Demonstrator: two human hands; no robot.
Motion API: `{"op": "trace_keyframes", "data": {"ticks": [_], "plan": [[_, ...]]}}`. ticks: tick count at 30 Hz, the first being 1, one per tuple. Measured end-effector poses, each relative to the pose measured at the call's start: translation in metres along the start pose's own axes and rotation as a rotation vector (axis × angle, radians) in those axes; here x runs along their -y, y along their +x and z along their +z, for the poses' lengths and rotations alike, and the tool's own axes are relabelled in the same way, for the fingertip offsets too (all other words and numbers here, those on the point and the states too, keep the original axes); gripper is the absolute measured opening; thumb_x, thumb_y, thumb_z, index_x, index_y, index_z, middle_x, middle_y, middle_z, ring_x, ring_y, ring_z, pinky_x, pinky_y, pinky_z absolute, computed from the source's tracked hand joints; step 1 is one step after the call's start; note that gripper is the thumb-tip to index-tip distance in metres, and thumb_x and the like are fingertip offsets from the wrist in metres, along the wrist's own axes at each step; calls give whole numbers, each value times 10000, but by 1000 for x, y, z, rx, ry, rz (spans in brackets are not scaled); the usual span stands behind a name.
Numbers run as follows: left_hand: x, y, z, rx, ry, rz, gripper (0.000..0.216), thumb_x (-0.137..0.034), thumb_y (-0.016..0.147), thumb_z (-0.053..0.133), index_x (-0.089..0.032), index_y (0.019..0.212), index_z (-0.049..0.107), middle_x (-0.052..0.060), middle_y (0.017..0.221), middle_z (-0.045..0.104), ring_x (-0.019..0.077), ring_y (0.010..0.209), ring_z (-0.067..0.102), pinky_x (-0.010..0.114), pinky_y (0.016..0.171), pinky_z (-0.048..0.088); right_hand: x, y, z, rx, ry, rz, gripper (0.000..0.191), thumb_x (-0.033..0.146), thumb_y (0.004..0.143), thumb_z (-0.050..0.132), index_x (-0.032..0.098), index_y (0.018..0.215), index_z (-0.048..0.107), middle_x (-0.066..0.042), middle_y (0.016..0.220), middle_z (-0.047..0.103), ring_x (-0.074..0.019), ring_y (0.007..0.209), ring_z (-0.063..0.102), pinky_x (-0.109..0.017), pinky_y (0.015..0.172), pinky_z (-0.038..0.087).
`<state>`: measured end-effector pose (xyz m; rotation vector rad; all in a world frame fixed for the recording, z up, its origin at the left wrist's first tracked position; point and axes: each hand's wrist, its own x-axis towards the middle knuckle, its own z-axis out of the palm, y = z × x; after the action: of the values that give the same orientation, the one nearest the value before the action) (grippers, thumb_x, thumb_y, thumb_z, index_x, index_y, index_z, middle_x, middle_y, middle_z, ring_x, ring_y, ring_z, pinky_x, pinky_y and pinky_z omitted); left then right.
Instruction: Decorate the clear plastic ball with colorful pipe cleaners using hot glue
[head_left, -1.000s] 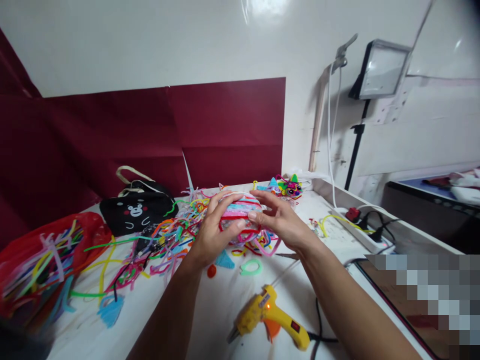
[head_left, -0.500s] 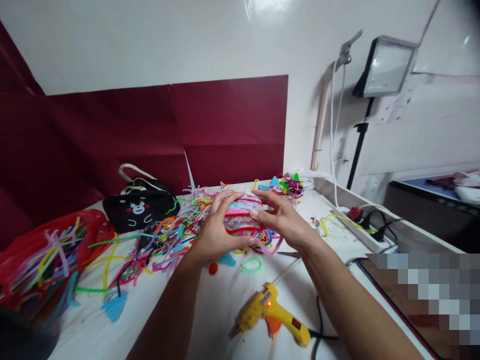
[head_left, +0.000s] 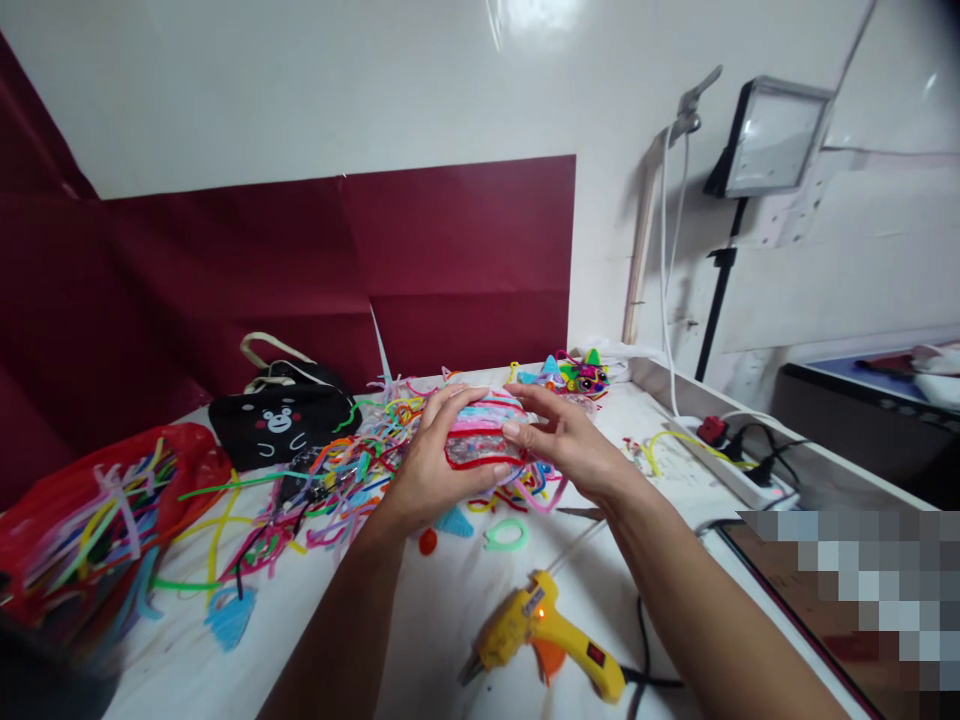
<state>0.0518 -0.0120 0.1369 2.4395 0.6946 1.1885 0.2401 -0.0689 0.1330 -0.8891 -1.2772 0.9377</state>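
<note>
Between my two hands is a rounded pipe-cleaner piece (head_left: pixel 486 449), striped pink and light blue on top, with red edging around a see-through lower part. My left hand (head_left: pixel 433 462) curves around its left side, thumb along the lower edge. From the right, my right hand (head_left: pixel 564 440) grips it with thumb and fingers. A light green pipe-cleaner loop (head_left: pixel 505 535), a blue fuzzy piece (head_left: pixel 456 521) and an orange-red disc (head_left: pixel 427 542) lie just below the hands. Nearer to me, a yellow glue gun (head_left: pixel 536 635) lies on its side with its small light lit.
Loose pipe cleaners (head_left: pixel 352 465) cover the table's left and middle, beside a red bag (head_left: pixel 191 450) of more strips and a black pouch (head_left: pixel 281 425). Finished colourful pieces (head_left: pixel 585 375) sit at the back. A power strip (head_left: pixel 739 470) with plugs stands right.
Both hands stay around the piece in nearly the same place. The view has shifted slightly, and a little more of the piece's red-edged front shows.
</note>
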Motion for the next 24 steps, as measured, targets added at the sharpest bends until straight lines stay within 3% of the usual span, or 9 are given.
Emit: {"op": "trace_keyframes", "data": {"ticks": [12,18,24], "plan": [[2,0,-2,-29,-16,-22,740,-446,682,844,-265,1335,546,90,1411,520,337,1352,489,482,1152,395,4,-2,-1,7,-32,4,531,469,727,818,233,1172,648,-70,1186,688,-208,912,669,-350,768,554],[1,-1,-3,-7,-36,-68,808,-409,702,841,-273,1412,480,89,1481,490,326,1379,466,485,1164,369,4,-1,0,1,-47,22,503,432,769,774,206,1195,632,-75,1174,685,-174,856,657,-293,693,527],[-3,-2,-4,14,70,-14,686,-433,781,780,-283,1397,520,85,1442,506,310,1367,481,481,1176,369,3,-1,0,2,-71,14,491,425,776,755,197,1192,628,-91,1169,683,-171,844,649,-284,664,513]]}}
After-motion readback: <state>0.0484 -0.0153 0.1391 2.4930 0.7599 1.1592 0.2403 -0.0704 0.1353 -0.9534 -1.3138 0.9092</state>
